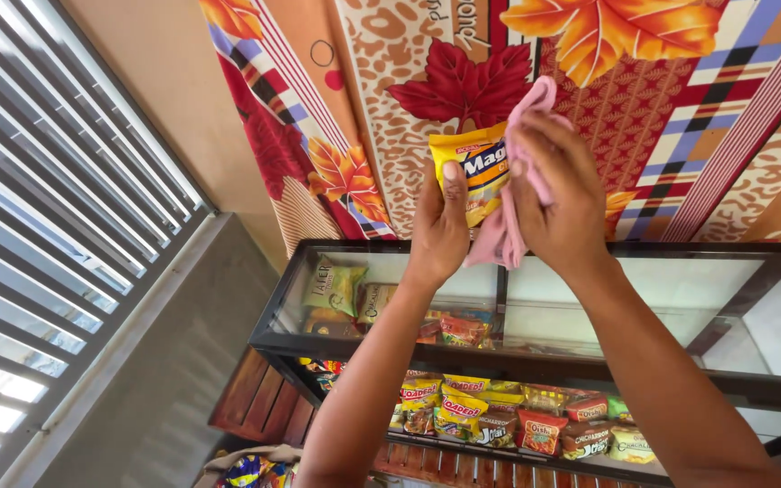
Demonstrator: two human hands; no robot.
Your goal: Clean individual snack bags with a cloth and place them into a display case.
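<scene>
1. The fingers of the left hand [440, 226] are closed around one yellow snack packet [479, 172], with the thumb lying flat on its front, and they hold it up above the counter.
2. The fingers of the right hand [564, 201] are curled over one pink cloth [510, 221] and press it against the right side of the packet; the cloth hangs down between the two hands.
3. Both forearms rise from the bottom edge of the view, and they stand close together at the wrists.
4. Under the hands is a glass display counter [589, 251] with a dark frame. Its top pane is bare, with open room to the right of the hands.
5. On the upper shelf I count about four snack packs [334, 287], all at the left end.
6. On the lower shelf lies a crowded row of about ten packs [499, 416]; the exact number I cannot tell.
7. Behind the counter hangs a patterned curtain [680, 136] with leaves, and on the left is a louvred window [38, 226].
</scene>
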